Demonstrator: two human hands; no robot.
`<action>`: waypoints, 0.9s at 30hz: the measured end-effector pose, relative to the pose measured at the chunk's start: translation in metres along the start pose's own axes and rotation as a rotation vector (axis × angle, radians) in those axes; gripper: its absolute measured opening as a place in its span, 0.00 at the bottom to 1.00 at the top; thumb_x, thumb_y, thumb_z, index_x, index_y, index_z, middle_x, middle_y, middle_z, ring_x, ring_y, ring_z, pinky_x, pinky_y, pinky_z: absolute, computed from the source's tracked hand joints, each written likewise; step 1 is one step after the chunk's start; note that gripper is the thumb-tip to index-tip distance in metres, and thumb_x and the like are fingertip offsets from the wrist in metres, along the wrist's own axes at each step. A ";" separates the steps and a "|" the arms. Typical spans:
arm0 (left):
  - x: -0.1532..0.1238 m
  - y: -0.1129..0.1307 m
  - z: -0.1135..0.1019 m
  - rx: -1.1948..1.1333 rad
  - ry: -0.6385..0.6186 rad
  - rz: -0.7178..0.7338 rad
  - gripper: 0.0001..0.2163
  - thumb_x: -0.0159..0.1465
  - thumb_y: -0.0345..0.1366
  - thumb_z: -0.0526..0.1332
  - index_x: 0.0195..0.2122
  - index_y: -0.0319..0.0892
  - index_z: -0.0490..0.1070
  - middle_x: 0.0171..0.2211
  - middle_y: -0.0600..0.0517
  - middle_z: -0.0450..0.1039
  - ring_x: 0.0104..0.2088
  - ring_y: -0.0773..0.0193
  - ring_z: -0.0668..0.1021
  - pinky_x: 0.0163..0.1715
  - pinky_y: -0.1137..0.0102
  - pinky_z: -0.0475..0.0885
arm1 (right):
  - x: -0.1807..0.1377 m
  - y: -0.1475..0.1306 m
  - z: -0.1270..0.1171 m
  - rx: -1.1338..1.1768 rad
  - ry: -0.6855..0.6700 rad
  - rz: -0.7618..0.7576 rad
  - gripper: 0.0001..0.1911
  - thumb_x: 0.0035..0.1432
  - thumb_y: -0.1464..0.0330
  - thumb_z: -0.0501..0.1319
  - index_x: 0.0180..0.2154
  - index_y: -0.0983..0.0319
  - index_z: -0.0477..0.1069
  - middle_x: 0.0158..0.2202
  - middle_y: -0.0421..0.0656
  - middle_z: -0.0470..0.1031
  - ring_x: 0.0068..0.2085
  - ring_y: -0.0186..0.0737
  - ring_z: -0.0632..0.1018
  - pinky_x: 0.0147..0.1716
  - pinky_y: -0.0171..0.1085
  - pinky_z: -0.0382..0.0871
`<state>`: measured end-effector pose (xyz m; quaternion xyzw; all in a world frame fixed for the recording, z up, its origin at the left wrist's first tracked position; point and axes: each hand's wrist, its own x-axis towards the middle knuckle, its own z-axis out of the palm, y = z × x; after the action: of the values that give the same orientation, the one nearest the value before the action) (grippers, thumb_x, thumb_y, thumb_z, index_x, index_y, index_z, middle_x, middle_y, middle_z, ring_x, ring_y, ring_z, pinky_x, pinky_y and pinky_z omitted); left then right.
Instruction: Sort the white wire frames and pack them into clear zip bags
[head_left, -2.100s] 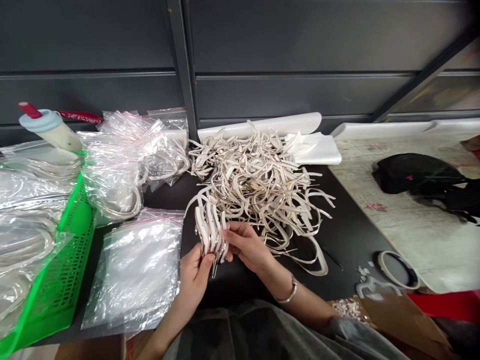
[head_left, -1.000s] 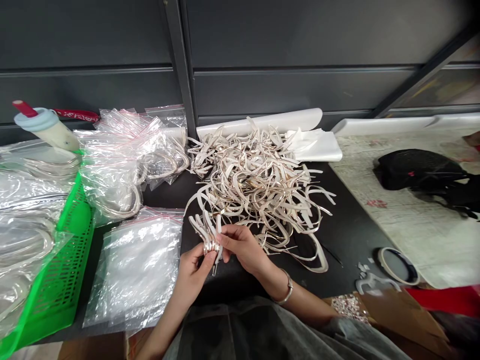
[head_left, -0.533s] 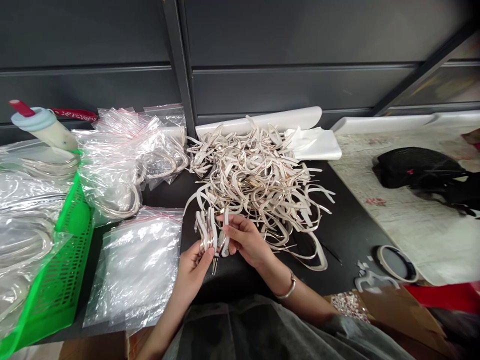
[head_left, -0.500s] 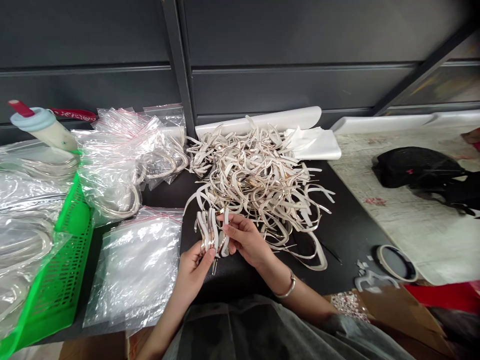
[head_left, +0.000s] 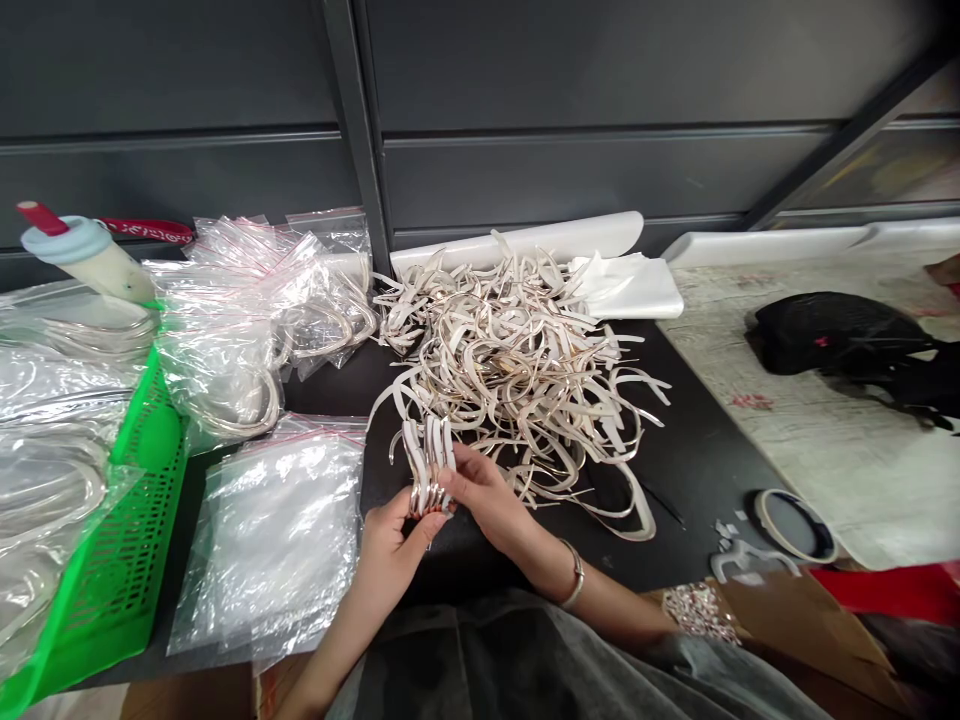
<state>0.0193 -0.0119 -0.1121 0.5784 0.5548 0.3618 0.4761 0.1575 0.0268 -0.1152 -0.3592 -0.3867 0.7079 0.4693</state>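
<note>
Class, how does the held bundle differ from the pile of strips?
The bundle is small; the pile of strips is far larger. The bundle's strips line up; the pile's lie tangled. Left hand and right hand hold the bundle; the pile lies on the black table. Both contain whitish strips.

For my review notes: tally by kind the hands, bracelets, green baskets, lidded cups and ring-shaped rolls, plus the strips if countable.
Hands (left hand, right hand): 2
Bracelet: 1
Green basket: 1
Lidded cup: 1
Ring-shaped roll: 1
Total: 6
Held strips and piled strips overlap too much to count, so they are left out.
</note>
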 end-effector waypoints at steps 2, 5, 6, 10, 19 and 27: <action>0.000 0.000 0.001 0.052 0.023 0.027 0.08 0.58 0.38 0.59 0.32 0.40 0.73 0.24 0.53 0.74 0.24 0.65 0.73 0.26 0.73 0.67 | -0.004 0.001 0.001 -0.152 -0.077 -0.034 0.14 0.49 0.59 0.66 0.32 0.63 0.74 0.29 0.40 0.72 0.30 0.32 0.72 0.31 0.31 0.68; 0.000 0.002 -0.001 0.039 -0.003 0.044 0.09 0.58 0.39 0.59 0.29 0.39 0.73 0.21 0.54 0.72 0.22 0.66 0.71 0.25 0.73 0.65 | -0.007 0.004 0.000 -0.191 -0.121 -0.008 0.15 0.52 0.58 0.63 0.36 0.62 0.76 0.30 0.40 0.73 0.32 0.34 0.73 0.36 0.34 0.67; -0.001 0.003 -0.002 0.006 -0.024 0.037 0.10 0.59 0.40 0.58 0.30 0.40 0.74 0.21 0.54 0.72 0.22 0.65 0.71 0.25 0.73 0.66 | -0.007 0.005 -0.001 -0.169 -0.122 0.013 0.15 0.53 0.58 0.62 0.37 0.62 0.76 0.30 0.40 0.74 0.32 0.34 0.73 0.36 0.35 0.67; -0.002 0.005 -0.006 -0.125 -0.090 -0.022 0.14 0.61 0.43 0.55 0.33 0.41 0.76 0.18 0.54 0.68 0.23 0.63 0.71 0.28 0.71 0.67 | -0.006 0.008 -0.003 -0.108 -0.121 0.071 0.18 0.52 0.56 0.62 0.39 0.62 0.76 0.31 0.41 0.76 0.33 0.35 0.74 0.38 0.36 0.67; 0.000 -0.003 -0.007 -0.121 -0.196 0.032 0.18 0.63 0.45 0.52 0.25 0.38 0.71 0.21 0.54 0.67 0.26 0.65 0.69 0.32 0.71 0.66 | -0.010 0.001 0.000 -0.168 -0.253 0.037 0.22 0.57 0.53 0.56 0.45 0.61 0.73 0.44 0.45 0.75 0.46 0.41 0.74 0.50 0.41 0.64; 0.003 0.000 -0.003 -0.045 -0.176 0.116 0.10 0.60 0.39 0.56 0.30 0.37 0.72 0.28 0.51 0.75 0.30 0.62 0.74 0.33 0.70 0.68 | -0.009 0.010 -0.002 -0.194 -0.273 -0.004 0.26 0.58 0.52 0.55 0.52 0.59 0.68 0.49 0.47 0.72 0.49 0.44 0.73 0.50 0.44 0.65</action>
<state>0.0164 -0.0088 -0.1115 0.6282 0.4683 0.3488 0.5142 0.1582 0.0163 -0.1242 -0.3028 -0.5142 0.7084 0.3770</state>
